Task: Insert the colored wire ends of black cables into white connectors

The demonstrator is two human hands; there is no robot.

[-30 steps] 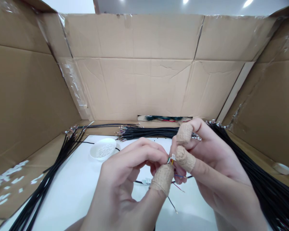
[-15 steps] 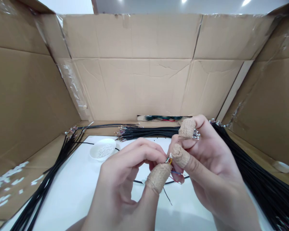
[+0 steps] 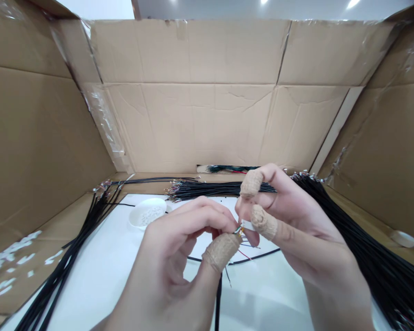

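Note:
My left hand (image 3: pixel 174 250) pinches thin coloured wires (image 3: pixel 239 229), green and yellow among them, between a thumb wrapped in tan tape and the index finger. Loose red and blue strands (image 3: pixel 245 254) hang below the fingertips. A black cable (image 3: pixel 218 299) runs down the white table from under this hand. Close against the wire ends is a small white plastic connector (image 3: pixel 247 225), pinched by the taped thumb of my right hand (image 3: pixel 307 243) and a finger behind it. The right index finger, also taped, is raised away from the connector. Exactly how far the wires enter it is hidden.
A white bowl (image 3: pixel 147 214) of small white pieces stands behind my left hand. Black cable bundles lie at left (image 3: pixel 77 248), back (image 3: pixel 214 189) and right (image 3: pixel 362 234). White pieces (image 3: pixel 12 257) are scattered at far left. Cardboard walls (image 3: pixel 200 124) surround the white table (image 3: pixel 269 294).
The right thumb has shifted slightly right, exposing more of the white connector, and the right index finger has moved left. My left hand has tilted slightly, and the hanging strands have swung left.

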